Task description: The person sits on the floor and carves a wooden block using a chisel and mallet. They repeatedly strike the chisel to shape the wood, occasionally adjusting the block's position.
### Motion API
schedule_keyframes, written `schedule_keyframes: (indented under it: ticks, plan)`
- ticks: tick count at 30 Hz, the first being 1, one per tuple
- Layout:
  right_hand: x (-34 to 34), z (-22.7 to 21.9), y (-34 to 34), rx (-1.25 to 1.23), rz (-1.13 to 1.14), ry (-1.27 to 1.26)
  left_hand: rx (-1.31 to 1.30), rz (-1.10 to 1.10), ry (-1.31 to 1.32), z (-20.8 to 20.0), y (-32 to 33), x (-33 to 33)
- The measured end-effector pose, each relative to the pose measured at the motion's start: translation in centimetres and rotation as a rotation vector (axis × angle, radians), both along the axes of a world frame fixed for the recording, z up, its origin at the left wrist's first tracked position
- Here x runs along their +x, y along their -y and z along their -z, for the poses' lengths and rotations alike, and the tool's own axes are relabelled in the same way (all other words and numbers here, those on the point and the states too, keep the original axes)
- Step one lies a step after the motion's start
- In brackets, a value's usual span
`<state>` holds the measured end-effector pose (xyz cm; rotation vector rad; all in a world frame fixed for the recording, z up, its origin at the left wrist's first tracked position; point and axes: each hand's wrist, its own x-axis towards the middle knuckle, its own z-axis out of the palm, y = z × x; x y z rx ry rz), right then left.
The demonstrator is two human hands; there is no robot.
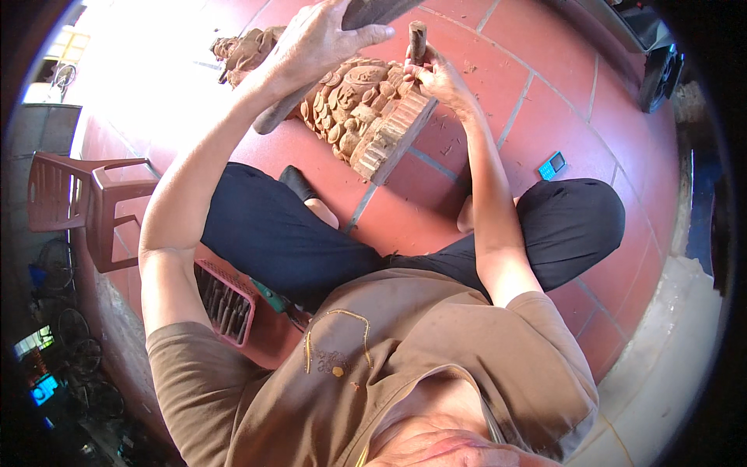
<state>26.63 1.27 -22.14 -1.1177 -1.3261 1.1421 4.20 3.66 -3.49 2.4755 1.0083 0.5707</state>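
A brown wood carving [350,93] lies on the tiled floor in front of my crossed legs, its ridged base end toward me. Raised over its left part, my left hand [319,39] is wrapped round a dark, thick wooden mallet [284,113], which slants from lower left to upper right. My right hand [440,78] grips a chisel by its round wooden handle [418,43], close to the carving's right side. The handle stands up, while the blade is hidden from view. A gap separates the mallet from the handle.
A pink basket [250,315] of several tool handles sits beside my left thigh. Further left is a brown plastic stool [117,191]. A teal mobile phone [552,166] lies past my right knee. Wood chips [447,128] dot the tiles near the carving; a black wheel [661,78] is far right.
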Motion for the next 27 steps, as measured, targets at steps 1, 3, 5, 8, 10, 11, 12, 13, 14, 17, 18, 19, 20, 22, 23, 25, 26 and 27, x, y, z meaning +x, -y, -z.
schedule_keyframes:
  ticks: [1,3,5,8,10,11,12,13,14,17,18,19,20,22,23,25,26,27]
  plan:
    - [-0.2,0.4,-0.3,0.023,-0.004,0.003,0.017,0.027,0.109,2.1,-1.1,-0.5]
    - [0.0,0.2,-1.1,0.041,-0.003,0.041,0.098,0.082,0.265,4.1,-3.2,0.1]
    - [0.2,-0.2,-0.8,0.013,0.008,0.100,-0.036,0.051,-0.077,3.1,-2.6,-0.3]
    - [0.7,-0.5,-0.4,-0.004,-0.009,0.012,-0.080,0.018,-0.187,2.4,-1.9,-0.5]
    - [1.7,-1.2,-0.3,-0.059,-0.018,-0.104,-0.127,-0.017,-0.084,2.6,-2.0,-1.0]
    - [2.1,-1.5,-0.4,-0.080,-0.021,-0.140,-0.068,-0.019,-0.011,4.0,-3.0,-2.2]
    - [3.4,-1.3,-0.1,-0.113,0.004,-0.170,-0.108,-0.061,-0.022,3.0,-2.4,-2.0]
    - [4.8,-0.6,-0.5,-0.088,0.010,-0.208,-0.147,-0.103,-0.034,1.9,-1.5,-2.0]
    - [5.7,-0.7,-0.5,-0.052,0.065,-0.137,-0.153,-0.096,0.026,1.9,-1.5,-2.4]
    - [9.5,1.2,-1.5,0.110,0.263,0.164,-0.529,-0.204,0.184,0.4,-0.4,-2.9]
    - [8.9,0.3,-1.3,0.086,0.279,0.093,-0.715,-0.284,0.236,-0.2,0.9,-3.3]
    - [8.3,-0.7,-1.1,0.062,0.292,0.023,-0.759,-0.382,0.349,0.1,1.9,-3.3]
    - [7.8,-2.2,-0.7,0.037,0.314,-0.039,-0.848,-0.398,0.445,0.1,2.8,-3.3]
    - [6.7,-3.7,-1.1,0.043,0.300,-0.085,-1.032,-0.428,0.639,0.1,4.2,-3.1]
    - [6.1,-4.2,-1.7,0.056,0.261,-0.077,-1.109,-0.396,0.725,0.8,4.9,-3.2]
    - [5.2,-5.1,-3.3,0.098,0.166,-0.064,-1.064,-0.475,0.759,2.4,7.0,-2.6]
    - [5.0,-5.5,-4.7,0.129,0.108,-0.058,-1.040,-0.512,0.775,3.1,8.2,-2.1]
    - [5.1,-5.9,-6.0,0.159,0.062,-0.050,-1.016,-0.550,0.764,3.7,9.4,-1.0]
